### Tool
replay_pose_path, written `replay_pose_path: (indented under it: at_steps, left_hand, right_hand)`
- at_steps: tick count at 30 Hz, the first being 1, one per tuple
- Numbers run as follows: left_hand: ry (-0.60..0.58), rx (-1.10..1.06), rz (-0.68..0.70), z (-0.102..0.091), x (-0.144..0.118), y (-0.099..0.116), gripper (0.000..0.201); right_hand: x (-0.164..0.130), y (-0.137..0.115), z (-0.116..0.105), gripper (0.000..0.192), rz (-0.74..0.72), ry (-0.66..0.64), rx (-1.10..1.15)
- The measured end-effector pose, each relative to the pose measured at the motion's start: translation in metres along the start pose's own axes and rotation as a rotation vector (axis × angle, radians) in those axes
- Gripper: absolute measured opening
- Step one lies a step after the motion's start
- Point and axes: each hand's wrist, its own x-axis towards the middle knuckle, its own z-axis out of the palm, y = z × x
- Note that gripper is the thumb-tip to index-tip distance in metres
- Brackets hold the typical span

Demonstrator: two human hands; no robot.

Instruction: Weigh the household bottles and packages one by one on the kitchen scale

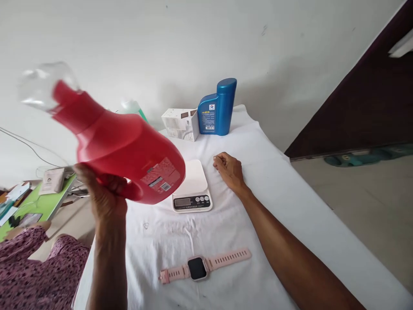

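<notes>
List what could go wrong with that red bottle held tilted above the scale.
1. The left hand holds the big red plastic bottle by its handle alone, tilted; the grip could slip and drop it onto the white kitchen scale.
2. Its clear cap points sideways, so liquid might leak.
3. The pink wristwatch lies nearby, exposed to spills.

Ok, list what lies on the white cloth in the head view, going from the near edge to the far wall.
Pink smartwatch → white kitchen scale → right hand resting beside the scale → white box and blue bottle, side by side at the back.
</notes>
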Motion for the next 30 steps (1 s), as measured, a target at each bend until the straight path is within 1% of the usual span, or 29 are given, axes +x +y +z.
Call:
replay_pose_path:
  at_steps: [3, 6, 8, 11, 18, 23, 27, 28, 30]
  left_hand:
    - [-0.046, -0.057, -0.085, 0.025, -0.003, -0.023, 0.077]
    - [-0.081, -0.071, -0.112, 0.044, -0.005, -0.04, 0.074]
    - [-0.089, -0.066, -0.128, 0.053, -0.006, -0.048, 0.072]
    - [-0.088, -0.056, -0.152, 0.06, -0.008, -0.058, 0.071]
    - [-0.098, -0.048, -0.182, 0.066, -0.012, -0.077, 0.068]
    - [-0.119, -0.084, -0.129, 0.064, -0.01, -0.089, 0.072]
    - [-0.191, -0.086, -0.112, 0.058, -0.01, -0.088, 0.074]
    - [-0.214, -0.072, -0.115, 0.056, -0.009, -0.087, 0.072]
    - [-0.225, 0.006, -0.13, 0.05, -0.004, -0.086, 0.069]
  right_hand:
    - [0.0, -0.002, 0.0, 0.03, -0.005, 0.007, 0.005]
    - [-0.001, -0.003, 0.0, 0.03, -0.003, 0.002, 0.017]
    - [-0.001, -0.004, 0.0, 0.029, 0.009, 0.001, 0.024]
    - [-0.002, -0.004, -0.001, 0.027, 0.031, 0.002, 0.032]
    - [-0.001, -0.006, -0.002, 0.025, 0.072, -0.002, 0.025]
    - [-0.002, -0.006, -0.003, 0.025, 0.059, 0.002, 0.013]
    - [-0.002, -0.005, -0.003, 0.025, 0.046, 0.002, 0.017]
    - [-0.002, -0.004, -0.003, 0.025, 0.043, 0.003, 0.013]
    - [-0.002, -0.003, -0.003, 0.025, 0.045, 0.002, 0.01]
